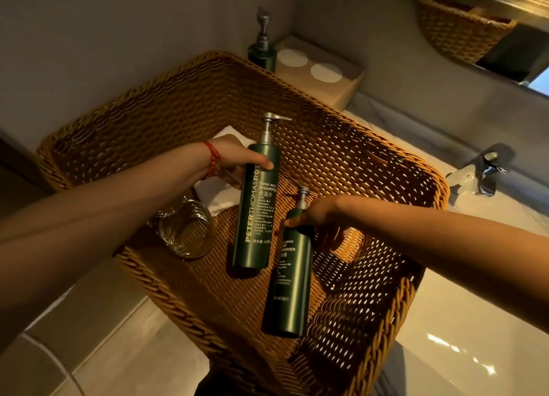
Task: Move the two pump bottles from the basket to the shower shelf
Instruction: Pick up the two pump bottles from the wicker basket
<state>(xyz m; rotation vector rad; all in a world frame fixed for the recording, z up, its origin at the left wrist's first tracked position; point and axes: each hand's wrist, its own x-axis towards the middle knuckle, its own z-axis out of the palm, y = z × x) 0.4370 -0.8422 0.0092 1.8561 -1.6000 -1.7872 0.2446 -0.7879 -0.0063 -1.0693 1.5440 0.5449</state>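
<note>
Two dark green pump bottles are inside a large wicker basket (386,146). The shampoo bottle (255,214) is held near its top by my left hand (237,158), thumb across the front. The body cleanser bottle (289,283) lies lower right, and my right hand (319,214) grips its shoulder just below the silver pump. A red string bracelet is on my left wrist. No shower shelf can be made out.
A clear glass (187,232) and a folded white cloth (214,193) also sit in the basket. Behind it stand a third green pump bottle (263,49) and a beige box (320,69). A chrome tap (487,173) is at right, another wicker basket (457,30) top right.
</note>
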